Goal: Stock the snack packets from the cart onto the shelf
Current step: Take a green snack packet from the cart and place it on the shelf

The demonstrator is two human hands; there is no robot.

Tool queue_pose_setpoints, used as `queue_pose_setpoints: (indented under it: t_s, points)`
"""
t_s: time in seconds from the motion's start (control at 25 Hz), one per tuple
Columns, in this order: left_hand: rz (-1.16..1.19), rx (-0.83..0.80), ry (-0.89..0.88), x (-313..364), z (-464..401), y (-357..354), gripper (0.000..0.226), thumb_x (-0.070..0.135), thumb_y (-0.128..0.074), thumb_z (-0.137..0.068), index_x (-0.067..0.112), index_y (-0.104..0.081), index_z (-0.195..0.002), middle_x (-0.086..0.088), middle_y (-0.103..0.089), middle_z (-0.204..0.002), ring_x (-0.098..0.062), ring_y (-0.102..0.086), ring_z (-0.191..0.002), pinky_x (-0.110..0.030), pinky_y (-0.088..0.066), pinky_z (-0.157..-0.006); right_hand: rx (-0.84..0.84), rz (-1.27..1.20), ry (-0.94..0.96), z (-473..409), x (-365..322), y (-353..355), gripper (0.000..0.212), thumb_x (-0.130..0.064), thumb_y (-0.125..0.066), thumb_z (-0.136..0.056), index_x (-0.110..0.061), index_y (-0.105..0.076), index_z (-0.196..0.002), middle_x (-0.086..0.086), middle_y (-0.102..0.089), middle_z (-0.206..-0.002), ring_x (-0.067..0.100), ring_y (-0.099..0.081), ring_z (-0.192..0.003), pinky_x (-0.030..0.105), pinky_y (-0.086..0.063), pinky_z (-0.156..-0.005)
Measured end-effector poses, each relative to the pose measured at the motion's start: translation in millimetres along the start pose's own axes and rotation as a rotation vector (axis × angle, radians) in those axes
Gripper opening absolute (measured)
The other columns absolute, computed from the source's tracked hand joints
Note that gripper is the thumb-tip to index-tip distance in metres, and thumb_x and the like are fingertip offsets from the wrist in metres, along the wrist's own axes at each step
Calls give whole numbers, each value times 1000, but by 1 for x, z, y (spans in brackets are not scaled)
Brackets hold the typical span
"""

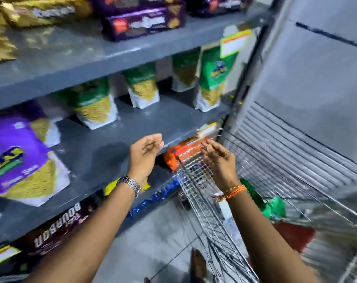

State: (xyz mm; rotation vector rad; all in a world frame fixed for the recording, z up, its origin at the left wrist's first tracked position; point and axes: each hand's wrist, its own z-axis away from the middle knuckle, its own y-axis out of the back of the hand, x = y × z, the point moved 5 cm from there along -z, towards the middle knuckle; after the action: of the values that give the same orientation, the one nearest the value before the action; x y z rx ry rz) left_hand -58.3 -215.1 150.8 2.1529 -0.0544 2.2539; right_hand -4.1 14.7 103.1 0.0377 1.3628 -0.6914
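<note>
While raised before the grey shelf (104,152), left hand (144,155) and right hand (219,158): both loosely curled, grasping nothing. Green snack packets (211,78) upright on shelf; one more green packet (275,207) inside wire cart (204,193), lower right.

Left hand: bare left hand (145,152), silver wristwatch (130,185), empty, fingers loosely curled.
Right hand: bare right hand (218,158), orange thread bracelet (232,192), empty.
Shelf: grey metal shelf (104,152), green-and-white snack pouches (211,78) upright.
Cart: wire shopping cart (204,203), lower right.
</note>
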Motion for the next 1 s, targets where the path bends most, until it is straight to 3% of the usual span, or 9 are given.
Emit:
queue_pose_setpoints:
  t_s: [0.2, 0.32, 0.44, 0.56, 0.64, 0.72, 0.8, 0.88, 1.0]
  points:
    - [-181, -321, 135, -71, -12, -130, 30, -13, -58, -84, -4, -66, -112, -9, -70, -97, 9, -65, -71, -16, -52, -83, 401, -19, -70, 13, 46, 159, 16, 0, -60, -91, -11, -68, -97, 0, -76, -82, 16, -68, -79, 21, -57, -69]
    - [-312, -469, 261, -122, -17, -191, 31, -8, -66, -82, -9, -65, -113, -12, -71, -88, -6, -65, -73, -20, -55, -80, 643, 36, -178, 20, 93, 235, 14, 1, -62, -89, -13, -65, -92, 10, -67, -84, 18, -61, -74, 20, -55, -62]
    - [-539, -688, 363, -179, -16, -245, 33, 1, -75, -78, -2, -66, -109, -6, -67, -87, -13, -59, -76, -11, -50, -65, 927, 237, -208, 27, 140, 290, 21, -6, -74, -79, 0, -67, -99, 26, -68, -98, 25, -61, -83, 40, -54, -84]
    - [-736, -905, 450, -244, 1, -294, 69, 24, -89, -51, -2, -66, -111, -8, -66, -84, -16, -54, -77, -21, -42, -57, 1201, 397, -343, 40, 175, 325, 33, -9, -72, -78, -1, -68, -109, 23, -71, -109, 33, -67, -100, 42, -51, -95]
    - [-794, -980, 473, -278, 16, -321, 67, 47, -85, -44, 8, -66, -96, -15, -66, -95, -18, -55, -84, -27, -42, -62, 1204, 447, -368, 43, 189, 335, 37, -8, -66, -78, -3, -65, -115, 25, -70, -111, 39, -66, -105, 44, -51, -94]
    - [-764, -982, 487, -303, 28, -351, 77, 59, -81, -45, 7, -68, -100, -19, -69, -104, -22, -62, -89, -32, -47, -72, 1187, 521, -381, 48, 200, 340, 37, -8, -63, -81, 2, -62, -116, 30, -67, -111, 44, -63, -106, 46, -48, -94]
    - [-686, -984, 497, -311, 43, -387, 85, 57, -81, -53, -4, -66, -110, -30, -66, -114, -25, -65, -94, -34, -50, -77, 1191, 506, -405, 55, 213, 344, 38, -10, -63, -84, 5, -61, -118, 32, -65, -114, 45, -61, -109, 45, -45, -96]
    - [-620, -984, 505, -315, 57, -420, 80, 50, -82, -68, -9, -61, -118, -29, -64, -122, -32, -64, -108, -39, -49, -92, 1131, 474, -386, 56, 223, 341, 43, -15, -63, -82, 2, -60, -121, 27, -66, -116, 40, -62, -110, 41, -46, -98]
    - [-637, -1017, 489, -323, 72, -456, 70, 57, -80, -66, 11, -67, -116, -6, -67, -104, -15, -60, -92, -18, -43, -70, 1090, 450, -375, 52, 232, 338, 53, -15, -67, -77, 0, -58, -127, 21, -63, -121, 35, -60, -113, 41, -46, -103]
